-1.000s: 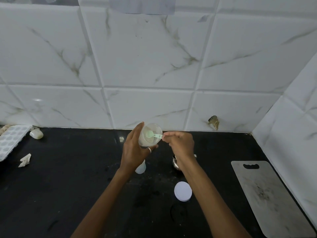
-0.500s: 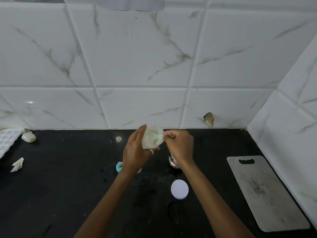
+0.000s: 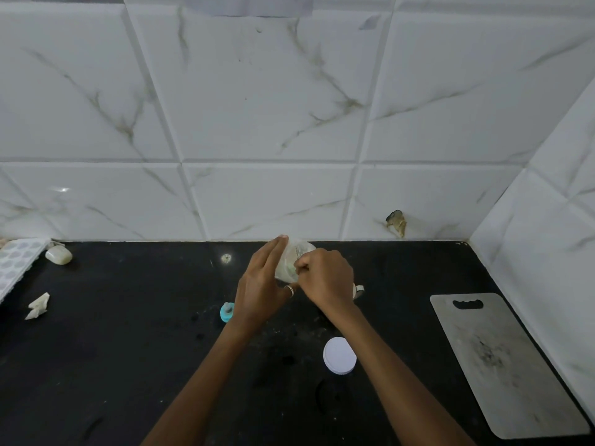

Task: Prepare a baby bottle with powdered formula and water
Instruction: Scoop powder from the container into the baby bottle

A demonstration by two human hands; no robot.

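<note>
My left hand [image 3: 260, 284] holds a small clear plastic jar [image 3: 289, 263] of pale powder, tilted with its mouth toward my right hand. My right hand [image 3: 325, 278] is curled at the jar's mouth and pinches a scoop handle. The scoop itself is hidden by my fingers and the jar. The jar's white round lid [image 3: 339, 355] lies flat on the black counter [image 3: 128, 365], nearer to me. A blue ringed bottle part [image 3: 227, 312] shows just left of my left wrist; the rest of it is hidden.
A metal cup [image 3: 359, 291] peeks out behind my right hand. A grey cutting board [image 3: 502, 365] lies at the right by the tiled side wall. At the far left are an ice tray [image 3: 16, 265], a soap bar [image 3: 59, 255] and a crumpled scrap [image 3: 38, 305].
The green scoop, seen earlier at the jar's mouth, has gone deeper and out of sight. My right hand has closed in over the mouth. Both hands have sunk slightly toward the counter.
</note>
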